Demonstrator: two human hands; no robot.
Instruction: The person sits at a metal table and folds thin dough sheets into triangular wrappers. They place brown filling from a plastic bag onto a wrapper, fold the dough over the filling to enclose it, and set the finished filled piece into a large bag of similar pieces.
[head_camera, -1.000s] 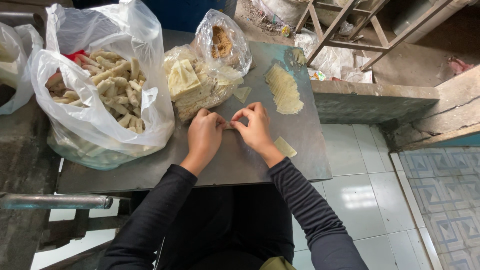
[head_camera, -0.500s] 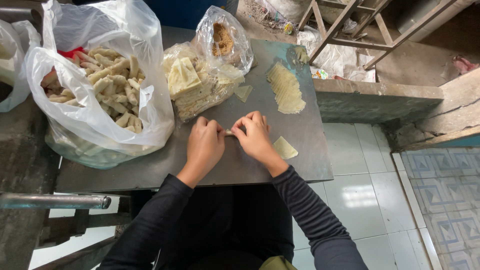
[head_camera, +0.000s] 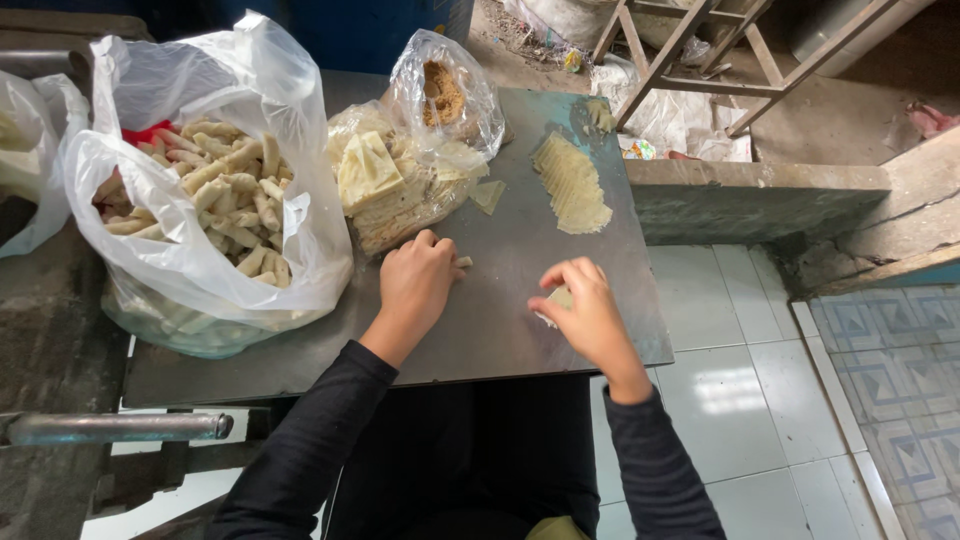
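Observation:
My left hand (head_camera: 418, 282) rests on the metal table (head_camera: 500, 330), fingers curled around a small rolled pastry piece (head_camera: 463, 262) that pokes out at its right side. About a hand's width to the right, my right hand (head_camera: 585, 315) pinches a thin pale wrapper sheet (head_camera: 556, 299) lying near the table's right edge. A fanned row of pale wrapper sheets (head_camera: 572, 183) lies on the table beyond my right hand. Just beyond my left hand sits a clear bag of stacked square wrappers (head_camera: 385, 190).
A large white plastic bag full of rolled pastries (head_camera: 210, 200) sits at the left. A small clear bag of brown filling (head_camera: 443, 95) stands at the back. One loose wrapper (head_camera: 488, 195) lies mid-table. A metal bar (head_camera: 120, 427) juts out lower left. Tiled floor lies to the right.
My hands were together at the table's middle, working one piece. Now they are apart: the right hand has moved right onto a wrapper sheet, the left stays with the rolled piece.

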